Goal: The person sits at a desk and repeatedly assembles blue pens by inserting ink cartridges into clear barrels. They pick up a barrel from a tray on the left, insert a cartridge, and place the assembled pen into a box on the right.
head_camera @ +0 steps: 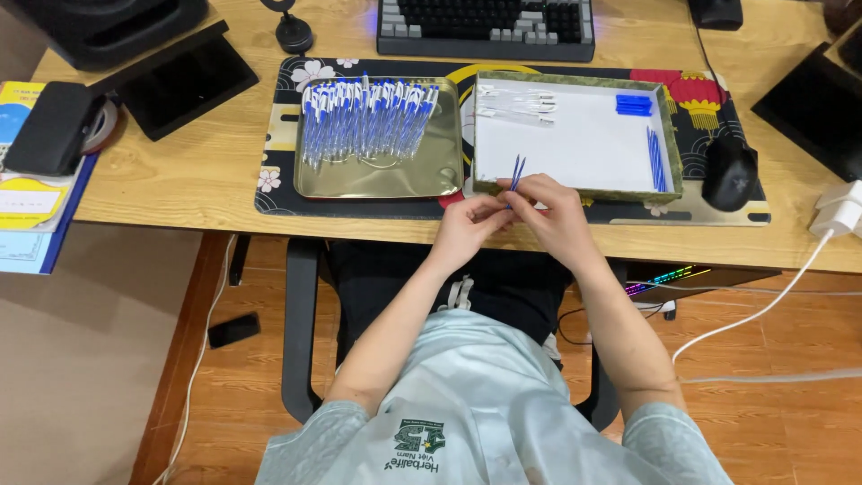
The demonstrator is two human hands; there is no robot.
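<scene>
My left hand [469,224] and my right hand [552,211] meet at the desk's front edge. Together they pinch two thin blue pen refills [517,171] that stick up from my right fingers. Just beyond my hands lies a green-rimmed box lid [575,190] with a white floor. It holds white pen barrels [516,103] at its far left, blue caps [634,104] at its far right and several blue refills [656,160] along its right wall. A gold metal tray [377,180] to the left is loaded with assembled blue-and-white pens [368,119].
A patterned desk mat [278,193] lies under both trays. A keyboard [485,27] sits behind, a black mouse [729,172] to the right, a white charger with cable [840,211] at the right edge. Books and a black case [49,126] sit on the left.
</scene>
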